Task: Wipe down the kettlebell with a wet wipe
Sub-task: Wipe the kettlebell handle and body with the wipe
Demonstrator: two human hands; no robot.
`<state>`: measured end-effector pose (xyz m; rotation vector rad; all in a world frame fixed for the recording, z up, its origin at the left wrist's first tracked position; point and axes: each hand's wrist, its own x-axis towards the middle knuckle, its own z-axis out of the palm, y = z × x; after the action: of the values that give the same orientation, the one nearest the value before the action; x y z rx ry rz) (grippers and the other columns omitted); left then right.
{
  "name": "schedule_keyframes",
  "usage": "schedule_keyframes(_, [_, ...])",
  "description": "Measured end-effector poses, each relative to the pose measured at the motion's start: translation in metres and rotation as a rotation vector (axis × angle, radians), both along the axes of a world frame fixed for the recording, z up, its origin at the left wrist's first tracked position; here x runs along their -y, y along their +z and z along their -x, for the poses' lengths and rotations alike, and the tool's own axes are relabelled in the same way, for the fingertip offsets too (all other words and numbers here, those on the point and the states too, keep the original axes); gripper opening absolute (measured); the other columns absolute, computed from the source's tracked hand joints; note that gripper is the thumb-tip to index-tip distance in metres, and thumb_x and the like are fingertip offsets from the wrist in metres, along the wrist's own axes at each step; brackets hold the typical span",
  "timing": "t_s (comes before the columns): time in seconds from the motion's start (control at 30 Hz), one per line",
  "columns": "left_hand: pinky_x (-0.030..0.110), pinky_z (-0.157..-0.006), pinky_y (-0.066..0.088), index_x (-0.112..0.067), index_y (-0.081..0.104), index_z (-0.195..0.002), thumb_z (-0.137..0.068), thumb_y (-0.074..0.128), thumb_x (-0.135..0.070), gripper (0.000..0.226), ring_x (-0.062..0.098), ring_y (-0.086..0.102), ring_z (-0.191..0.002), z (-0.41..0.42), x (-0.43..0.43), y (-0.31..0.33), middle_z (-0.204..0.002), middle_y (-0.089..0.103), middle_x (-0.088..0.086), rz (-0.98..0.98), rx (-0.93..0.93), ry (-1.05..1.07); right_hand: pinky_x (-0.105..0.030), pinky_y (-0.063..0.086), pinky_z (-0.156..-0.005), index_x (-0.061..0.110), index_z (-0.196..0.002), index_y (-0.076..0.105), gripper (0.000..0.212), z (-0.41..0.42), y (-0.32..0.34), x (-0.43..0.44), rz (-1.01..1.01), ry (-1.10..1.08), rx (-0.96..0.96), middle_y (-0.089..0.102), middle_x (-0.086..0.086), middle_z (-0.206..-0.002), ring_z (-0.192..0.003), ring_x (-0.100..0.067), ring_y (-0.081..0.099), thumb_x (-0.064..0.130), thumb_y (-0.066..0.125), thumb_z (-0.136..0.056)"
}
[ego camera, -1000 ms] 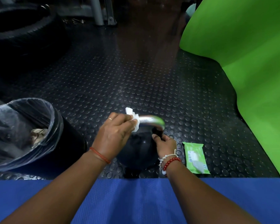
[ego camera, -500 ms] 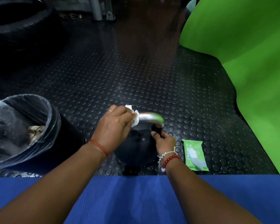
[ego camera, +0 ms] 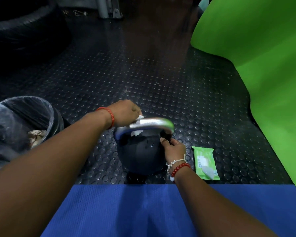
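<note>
Now L hand (ego camera: 125, 113) clutches wipe (ego camera: 135, 133) on handle (ego camera: 152, 123); R hand (ego camera: 174, 148) grips kettlebell (ego camera: 140, 156) side.

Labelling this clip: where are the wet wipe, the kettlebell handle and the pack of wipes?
wet wipe (ego camera: 135, 133), head view, white fold below the handle.
kettlebell handle (ego camera: 152, 122), head view, top of the shiny arch.
pack of wipes (ego camera: 205, 161), head view, middle of the green wrapper.
</note>
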<state>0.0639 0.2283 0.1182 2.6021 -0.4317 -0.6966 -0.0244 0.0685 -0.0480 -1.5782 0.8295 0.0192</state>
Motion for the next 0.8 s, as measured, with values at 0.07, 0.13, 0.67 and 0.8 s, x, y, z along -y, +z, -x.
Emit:
schedule_keyframes(0.07, [0.020,-0.059,0.042,-0.013,0.072,-0.090,-0.093,0.041,-0.012,0.031,0.011,0.055,-0.069,-0.004,0.002,0.002,-0.079,0.065,-0.002,-0.032,-0.073,-0.034,-0.031,0.052,-0.080,0.013,-0.094,0.071,0.021,0.000,-0.001,0.000,0.012,0.002,-0.007,0.069,0.000,-0.077,-0.079,-0.020,0.066,0.029,0.070,-0.081])
schedule_keyframes(0.13, [0.023,-0.064,0.042,-0.010,0.072,-0.091,-0.093,0.041,-0.011,0.031,0.014,0.053,-0.071,-0.006,0.004,0.004,-0.079,0.064,-0.001,-0.068,-0.102,-0.068,-0.031,0.053,-0.080,0.014,-0.093,0.071,0.020,0.000,-0.001,0.000,0.013,0.003,-0.013,0.069,-0.001,-0.078,-0.079,-0.021,0.066,0.030,0.070,-0.081])
schedule_keyframes(0.67, [0.036,-0.069,0.051,-0.018,0.073,-0.104,-0.084,0.060,0.000,0.030,0.024,0.054,-0.081,0.054,-0.016,-0.039,-0.098,0.067,-0.001,0.221,0.713,-0.061,-0.030,0.053,-0.076,0.019,-0.084,0.069,0.009,0.000,-0.001,0.000,0.023,0.004,0.008,0.069,-0.001,-0.075,-0.076,-0.020,0.066,0.028,0.070,-0.082])
schedule_keyframes(0.8, [0.031,-0.058,0.051,-0.012,0.074,-0.099,-0.078,0.072,-0.003,0.023,0.026,0.056,-0.074,0.064,-0.021,-0.050,-0.096,0.068,0.002,0.237,0.856,-0.120,-0.029,0.053,-0.075,0.015,-0.090,0.072,0.017,0.000,-0.001,0.000,0.033,0.002,0.000,0.068,-0.002,-0.075,-0.075,-0.021,0.065,0.029,0.070,-0.082])
